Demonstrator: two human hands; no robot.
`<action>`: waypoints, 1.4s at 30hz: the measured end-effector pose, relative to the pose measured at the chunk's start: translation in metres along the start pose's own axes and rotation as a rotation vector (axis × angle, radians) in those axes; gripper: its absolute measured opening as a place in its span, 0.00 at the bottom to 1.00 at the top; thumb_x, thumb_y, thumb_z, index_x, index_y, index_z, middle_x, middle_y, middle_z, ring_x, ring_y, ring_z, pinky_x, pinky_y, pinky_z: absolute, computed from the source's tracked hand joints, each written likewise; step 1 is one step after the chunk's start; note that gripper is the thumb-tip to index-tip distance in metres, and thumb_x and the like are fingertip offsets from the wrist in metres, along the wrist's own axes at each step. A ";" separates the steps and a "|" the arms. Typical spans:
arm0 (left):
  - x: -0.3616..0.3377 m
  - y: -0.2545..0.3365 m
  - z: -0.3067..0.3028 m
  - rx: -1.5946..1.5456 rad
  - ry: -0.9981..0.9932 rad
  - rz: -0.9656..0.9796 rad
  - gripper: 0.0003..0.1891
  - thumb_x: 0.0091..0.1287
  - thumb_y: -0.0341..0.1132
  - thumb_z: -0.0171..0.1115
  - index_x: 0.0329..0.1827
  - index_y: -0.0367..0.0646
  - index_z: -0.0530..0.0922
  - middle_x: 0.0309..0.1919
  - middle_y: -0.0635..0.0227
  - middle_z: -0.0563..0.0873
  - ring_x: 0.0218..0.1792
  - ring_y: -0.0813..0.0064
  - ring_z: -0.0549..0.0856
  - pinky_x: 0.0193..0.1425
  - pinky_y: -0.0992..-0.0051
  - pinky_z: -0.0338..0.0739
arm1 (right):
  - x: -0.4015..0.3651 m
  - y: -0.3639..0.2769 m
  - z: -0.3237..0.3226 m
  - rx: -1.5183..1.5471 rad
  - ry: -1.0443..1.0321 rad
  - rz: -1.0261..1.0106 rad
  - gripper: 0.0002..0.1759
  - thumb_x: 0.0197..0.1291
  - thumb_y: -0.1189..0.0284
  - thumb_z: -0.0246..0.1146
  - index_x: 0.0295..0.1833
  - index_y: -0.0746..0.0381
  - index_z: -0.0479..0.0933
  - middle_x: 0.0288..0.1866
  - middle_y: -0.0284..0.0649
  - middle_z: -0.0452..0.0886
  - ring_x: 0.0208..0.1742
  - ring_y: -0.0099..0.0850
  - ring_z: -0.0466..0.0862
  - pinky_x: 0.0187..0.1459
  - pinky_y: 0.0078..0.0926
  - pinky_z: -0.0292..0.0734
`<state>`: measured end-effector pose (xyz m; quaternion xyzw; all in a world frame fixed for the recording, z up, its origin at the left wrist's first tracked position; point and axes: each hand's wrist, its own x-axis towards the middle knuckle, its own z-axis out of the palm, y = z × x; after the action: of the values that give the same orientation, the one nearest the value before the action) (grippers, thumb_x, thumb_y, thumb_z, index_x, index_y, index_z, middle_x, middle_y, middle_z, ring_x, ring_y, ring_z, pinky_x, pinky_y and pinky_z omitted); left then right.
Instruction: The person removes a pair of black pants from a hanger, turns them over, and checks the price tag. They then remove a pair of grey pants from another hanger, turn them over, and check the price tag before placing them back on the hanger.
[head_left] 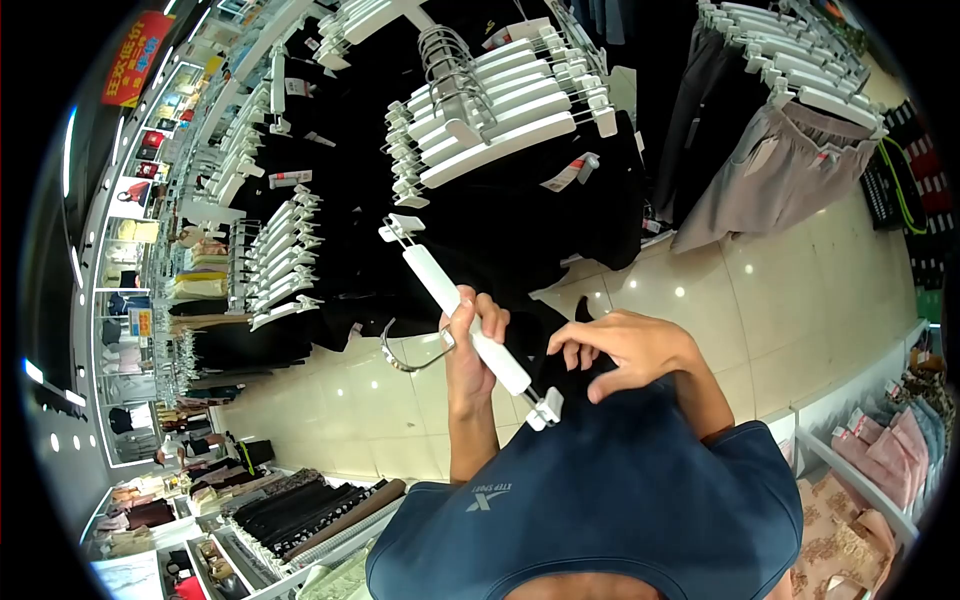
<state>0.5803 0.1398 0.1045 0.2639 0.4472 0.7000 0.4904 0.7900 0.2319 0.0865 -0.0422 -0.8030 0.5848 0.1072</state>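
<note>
At the far left we see a red sign (137,58) with yellow lettering hung high up, above a long wall of lit shelves with goods on them; nearer to us, a rack of white clip hangers (285,255) holds dark garments, and below it, toward the bottom left, a row of black trousers (300,515) lies beside a pale tiled floor (385,405); next comes our left hand (466,365), closed around the middle of a single white hanger (430,275); that hanger is in front of us, tilted, its bar running from upper left to lower right, with one clip (402,227) at its upper end and another (545,409) at its lower end, close to our chest; its curved metal hook (386,350) sticks out to the left of the hand; above and beyond it, a central row of white hangers (500,125) bears black garments with tags; our dark blue shirt (600,490) fills the lower middle; right of the hanger and apart from it, our right hand (640,345) has its fingers bent and its thumb spread, beside some black cloth (535,325); dark against dark, the cloth is hard to make out there, and we cannot tell whether the fingers pinch it or only pass over it; further right hang grey shorts (785,165) on another rack of white hangers, with a black basket (890,185) past them; at the lower right, pink garments (885,450) lie in a white-edged display.
</note>
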 end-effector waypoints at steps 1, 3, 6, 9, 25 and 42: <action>0.000 0.002 -0.002 0.032 0.014 -0.006 0.11 0.71 0.41 0.54 0.33 0.46 0.66 0.17 0.74 0.66 0.18 0.82 0.65 0.29 0.81 0.63 | -0.001 0.004 0.001 -0.033 0.009 0.066 0.34 0.50 0.53 0.70 0.58 0.61 0.69 0.38 0.40 0.82 0.36 0.37 0.83 0.38 0.33 0.77; 0.001 0.008 -0.010 0.142 0.036 -0.033 0.12 0.70 0.41 0.55 0.32 0.46 0.66 0.16 0.74 0.65 0.16 0.83 0.64 0.24 0.83 0.60 | 0.000 0.016 0.003 -0.091 0.059 0.152 0.32 0.55 0.52 0.67 0.57 0.62 0.70 0.35 0.40 0.83 0.34 0.39 0.83 0.37 0.35 0.77; -0.002 0.022 -0.023 0.282 -0.015 -0.046 0.13 0.69 0.43 0.56 0.33 0.44 0.67 0.14 0.74 0.64 0.15 0.84 0.63 0.20 0.83 0.58 | 0.002 0.033 0.004 -0.135 0.123 0.252 0.30 0.58 0.52 0.65 0.56 0.63 0.71 0.34 0.40 0.84 0.32 0.40 0.83 0.37 0.36 0.76; -0.012 0.043 -0.028 0.275 -0.132 -0.121 0.15 0.68 0.45 0.58 0.37 0.42 0.68 0.14 0.76 0.64 0.14 0.85 0.62 0.20 0.83 0.56 | 0.007 0.041 -0.006 -0.063 0.196 0.292 0.27 0.58 0.55 0.66 0.55 0.63 0.71 0.37 0.40 0.84 0.31 0.37 0.83 0.37 0.33 0.76; -0.012 0.102 -0.023 0.467 -0.777 -0.386 0.42 0.65 0.66 0.51 0.51 0.24 0.71 0.14 0.73 0.70 0.14 0.86 0.66 0.21 0.82 0.60 | 0.041 0.055 -0.029 0.125 0.337 -0.006 0.52 0.41 0.62 0.80 0.69 0.71 0.61 0.61 0.50 0.76 0.63 0.37 0.75 0.64 0.28 0.67; 0.063 0.121 -0.004 -0.316 -1.074 -0.255 0.34 0.72 0.64 0.37 0.48 0.34 0.62 0.11 0.78 0.74 0.09 0.86 0.71 0.20 0.85 0.58 | 0.030 0.165 0.058 0.186 -0.308 0.497 0.42 0.43 0.58 0.76 0.60 0.71 0.71 0.51 0.48 0.80 0.52 0.36 0.78 0.54 0.31 0.73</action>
<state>0.4983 0.1823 0.2056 0.4500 0.0538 0.4613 0.7627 0.7384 0.2353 -0.0835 -0.1380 -0.7180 0.6635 -0.1587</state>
